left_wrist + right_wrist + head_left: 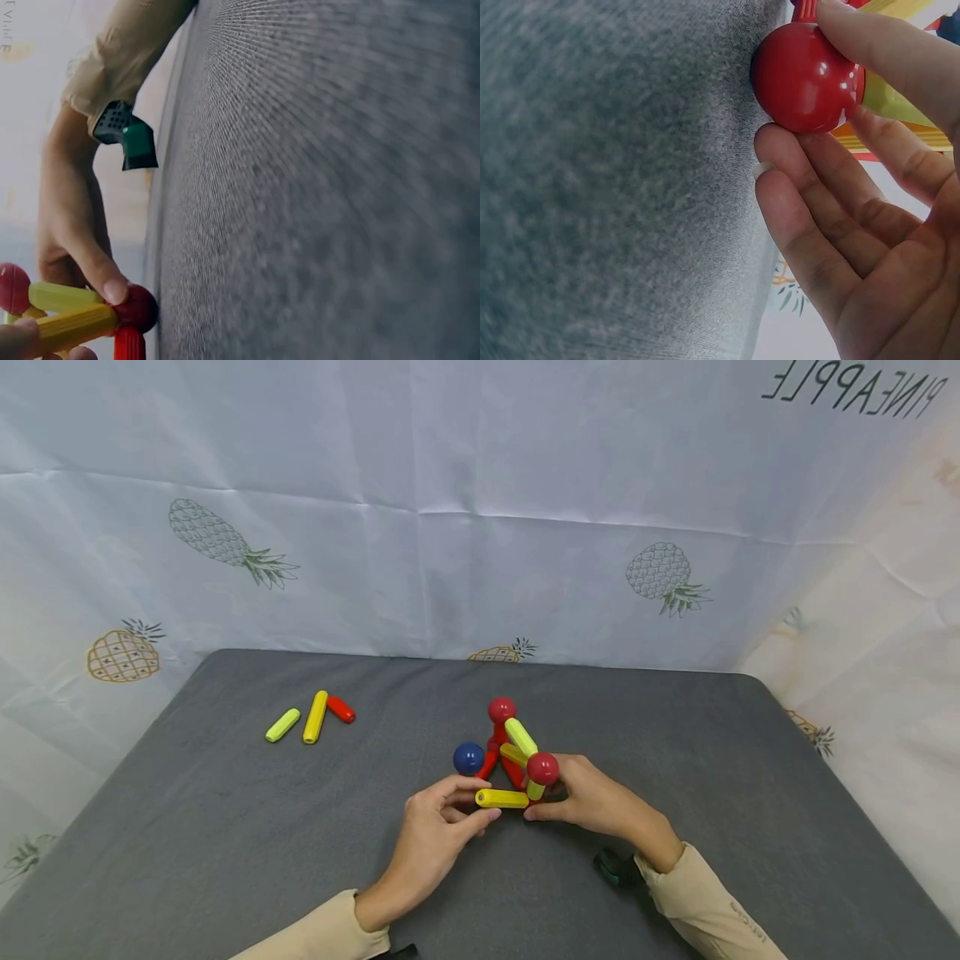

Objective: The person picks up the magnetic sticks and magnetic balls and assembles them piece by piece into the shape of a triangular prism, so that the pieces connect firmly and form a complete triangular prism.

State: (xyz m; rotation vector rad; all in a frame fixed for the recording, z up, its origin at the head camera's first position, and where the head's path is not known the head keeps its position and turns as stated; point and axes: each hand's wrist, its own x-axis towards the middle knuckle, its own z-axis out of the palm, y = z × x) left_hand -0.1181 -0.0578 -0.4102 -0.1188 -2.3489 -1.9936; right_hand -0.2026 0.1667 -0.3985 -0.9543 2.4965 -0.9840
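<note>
A frame of coloured rods and balls stands on the dark table. My left hand [429, 843] pinches a yellow rod [502, 798] between thumb and fingers; its far end meets a low red ball [139, 309]. My right hand [603, 802] grips that ball, thumb on one side and fingertips on the other, as the right wrist view shows. Above it sits an upper red ball [542, 768], with a lime rod [521, 737] slanting from it towards a back red ball [502, 709]. On the frame's left is a blue ball [468, 758], joined to a red rod [487, 766].
At the table's back left lie a loose lime rod [282, 725], a yellow rod [315, 717] and a short red rod [341, 709]. A pineapple-print cloth [450, 568] hangs behind the grey table [225, 827]. A small dark device [615, 867] sits at the right wrist.
</note>
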